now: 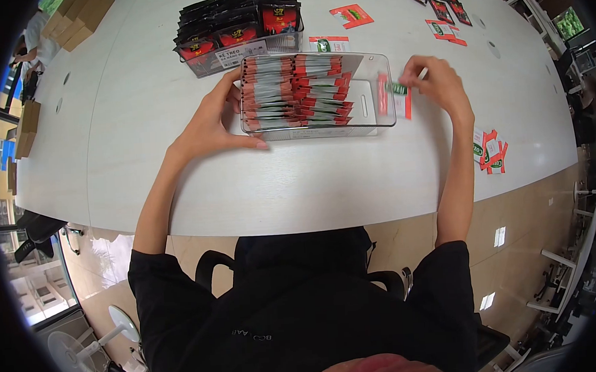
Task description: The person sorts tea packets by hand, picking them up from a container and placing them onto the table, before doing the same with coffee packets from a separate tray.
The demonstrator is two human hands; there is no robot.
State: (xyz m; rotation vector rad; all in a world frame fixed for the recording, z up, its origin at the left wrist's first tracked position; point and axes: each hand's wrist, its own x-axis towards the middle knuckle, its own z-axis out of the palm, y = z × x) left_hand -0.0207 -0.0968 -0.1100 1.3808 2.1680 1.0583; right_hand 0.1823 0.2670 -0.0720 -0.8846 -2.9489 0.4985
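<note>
A clear plastic bin [319, 132] lies in front of me with two rows of red-and-white sachets [320, 87] packed in its left and middle parts. My left hand [217, 119] grips the bin's left end, thumb along the front side and fingers at the back corner. Just off the bin's right end, my right hand [437, 84] is closed in a pinch on a red-and-white sachet [401, 103] with a green label. That sachet is partly seen through the bin's clear wall and is slightly blurred.
Behind the bin stands another clear bin [201, 66] full of black-and-red packets [279, 18]. Loose red-and-white sachets lie at the right [492, 152] and back [351, 15]. Several dark packets [440, 10] lie at the back right. Cardboard boxes [77, 19] stand back left.
</note>
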